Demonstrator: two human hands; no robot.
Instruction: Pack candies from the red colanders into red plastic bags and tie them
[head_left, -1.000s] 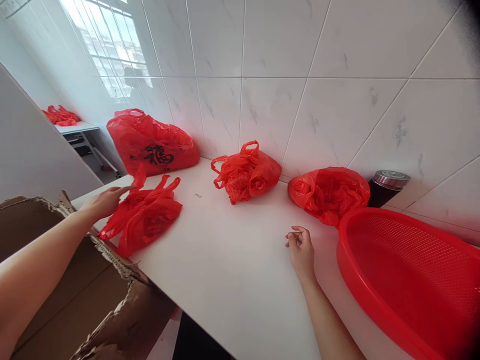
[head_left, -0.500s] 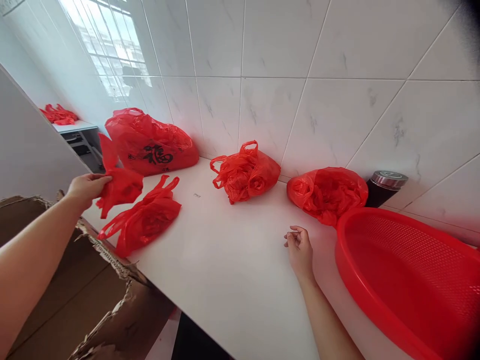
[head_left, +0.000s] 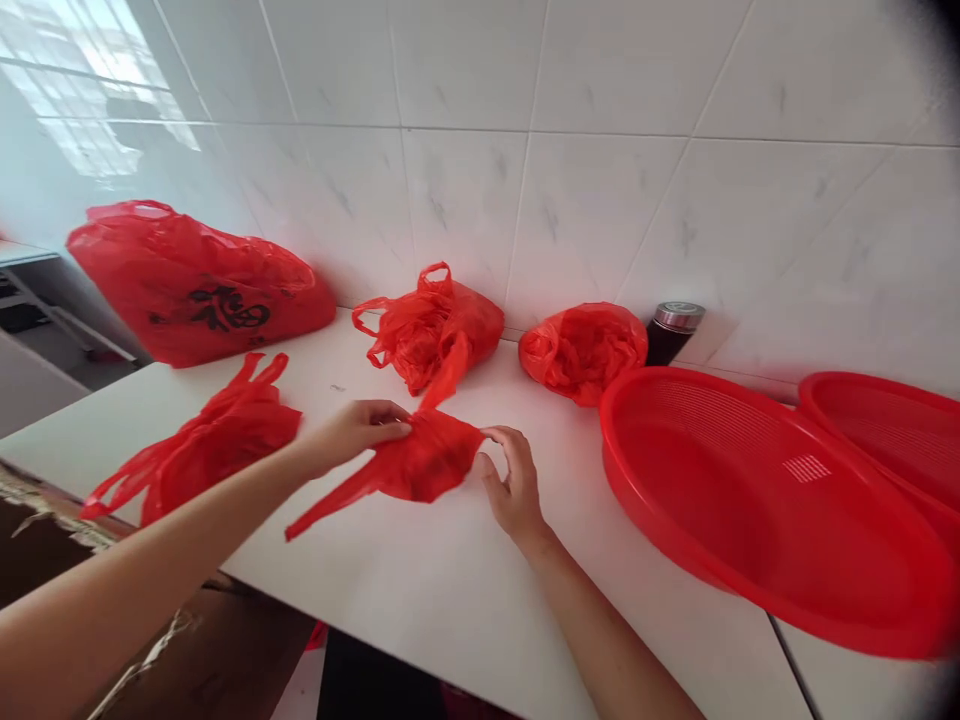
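My left hand (head_left: 358, 432) pinches a small red plastic bag (head_left: 431, 462) by its upper left part, above the white table. One strap of the bag hangs to the lower left and another sticks up. My right hand (head_left: 516, 482) is at the bag's right corner, thumb and fingers apart in a curve, the fingertips touching or nearly touching the edge. Left of my left hand lies a crumpled red plastic bag (head_left: 225, 435) with its handles up. Behind the held bag, a bundled red bag (head_left: 427, 335) rests against the wall.
A large red bag with black lettering (head_left: 202, 290) stands at the back left. Toward the right are another red bag (head_left: 585, 350), a black bottle with a silver lid (head_left: 675, 330) and two red plastic baskets (head_left: 720, 500). A torn cardboard box (head_left: 150, 640) sits below the table's front left edge.
My left hand has carried the small red bag rightward to the middle of the table. My right hand has come left to the bag's corner. The view has turned right, showing a second basket.
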